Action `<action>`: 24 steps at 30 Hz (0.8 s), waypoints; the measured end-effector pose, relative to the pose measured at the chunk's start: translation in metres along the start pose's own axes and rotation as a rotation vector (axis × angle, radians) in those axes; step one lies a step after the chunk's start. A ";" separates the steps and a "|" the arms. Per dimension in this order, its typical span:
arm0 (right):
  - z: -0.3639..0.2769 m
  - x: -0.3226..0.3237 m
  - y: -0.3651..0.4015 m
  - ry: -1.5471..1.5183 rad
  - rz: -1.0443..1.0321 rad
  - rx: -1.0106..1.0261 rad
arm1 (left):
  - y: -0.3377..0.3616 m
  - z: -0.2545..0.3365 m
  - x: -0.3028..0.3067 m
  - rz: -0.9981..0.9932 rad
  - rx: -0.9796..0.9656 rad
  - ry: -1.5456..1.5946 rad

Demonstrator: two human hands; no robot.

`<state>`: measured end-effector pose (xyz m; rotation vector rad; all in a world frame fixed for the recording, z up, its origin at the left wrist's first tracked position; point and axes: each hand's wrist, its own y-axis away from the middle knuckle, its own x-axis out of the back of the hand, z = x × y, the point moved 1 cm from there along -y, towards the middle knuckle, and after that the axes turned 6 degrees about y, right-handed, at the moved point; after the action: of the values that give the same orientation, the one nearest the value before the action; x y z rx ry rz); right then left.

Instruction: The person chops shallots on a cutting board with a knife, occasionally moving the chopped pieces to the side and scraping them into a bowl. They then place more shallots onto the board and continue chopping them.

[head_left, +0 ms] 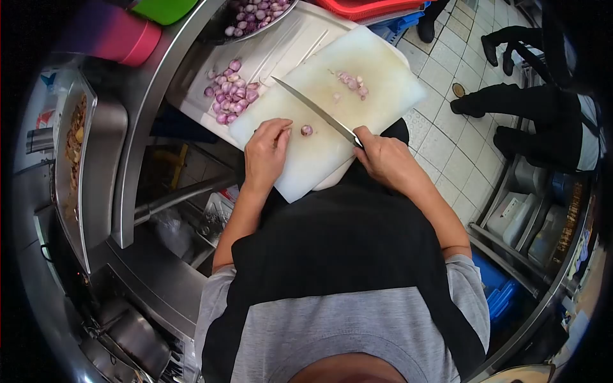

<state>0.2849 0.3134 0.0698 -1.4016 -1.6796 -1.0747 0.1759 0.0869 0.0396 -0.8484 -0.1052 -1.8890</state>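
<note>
My right hand (387, 158) is wrapped round the handle of a long knife (317, 112), whose blade points up and left over the white cutting board (377, 60). On the board, a single shallot (306, 130) lies between my left hand and the blade. My left hand (265, 151) rests at the board's left edge with its fingers bent; whether a small thing is between the fingertips is too small to tell. Several shallot pieces (353, 84) lie farther up the board. A pile of purple shallots (231, 94) sits on the white tray (191, 76) left of the board.
A metal bowl of shallots (255, 18) stands at the top, near a red basket (357, 7). Left are a steel counter edge (137, 121), a pink container (137, 39) and a food pan (105, 147). People in dark trousers (530, 105) stand on the tiled floor at right.
</note>
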 end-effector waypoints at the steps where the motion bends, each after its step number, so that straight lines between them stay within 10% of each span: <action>1: -0.001 0.000 -0.001 -0.001 -0.007 0.001 | 0.000 0.001 0.001 -0.004 0.079 0.068; 24: -0.002 0.009 -0.001 0.027 0.055 0.066 | -0.025 -0.004 -0.023 0.043 -0.017 0.144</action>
<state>0.2826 0.3150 0.0788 -1.3771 -1.6329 -0.9948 0.1585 0.1146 0.0299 -0.7176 0.0178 -1.9062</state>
